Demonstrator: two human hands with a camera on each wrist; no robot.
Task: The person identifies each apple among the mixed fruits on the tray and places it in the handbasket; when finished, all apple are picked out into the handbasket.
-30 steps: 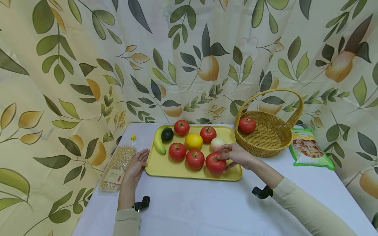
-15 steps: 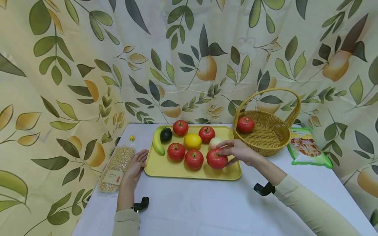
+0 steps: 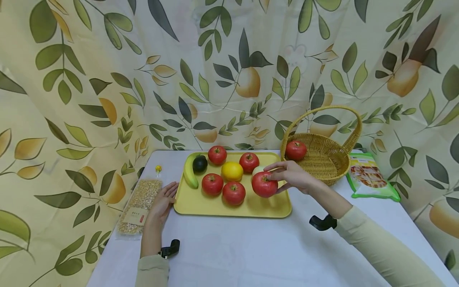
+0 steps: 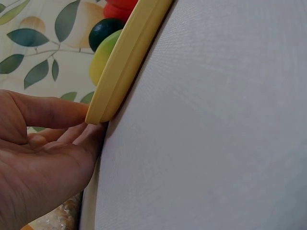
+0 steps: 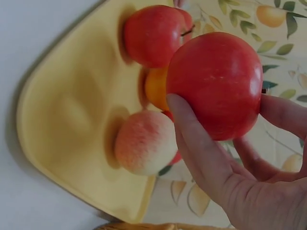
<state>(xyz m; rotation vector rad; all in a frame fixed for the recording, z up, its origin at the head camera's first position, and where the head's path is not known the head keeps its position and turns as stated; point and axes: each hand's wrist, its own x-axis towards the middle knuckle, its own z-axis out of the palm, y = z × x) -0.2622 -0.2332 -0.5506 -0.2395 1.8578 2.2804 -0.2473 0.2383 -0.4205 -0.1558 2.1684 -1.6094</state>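
Clearance and obstacles
Passage: bare table point(image 3: 229, 251) between the forearms point(image 3: 151, 239), nearer than the tray point(image 3: 201, 207). Obstacles: basket point(image 3: 324, 159) with arched handle point(image 3: 324, 107) beyond the right hand point(image 3: 295, 175); peach point(image 5: 145, 143) beside that hand; grain packet point(image 3: 141, 195) outside the left hand point(image 3: 163, 203).

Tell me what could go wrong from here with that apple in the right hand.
The apple might slip: the right hand grips it by thumb and fingers, palm clear of it, above the yellow tray. A low swing toward the basket could catch on its handle. And the left hand touches the tray's edge, so a push there might set the round yellow fruit rolling.
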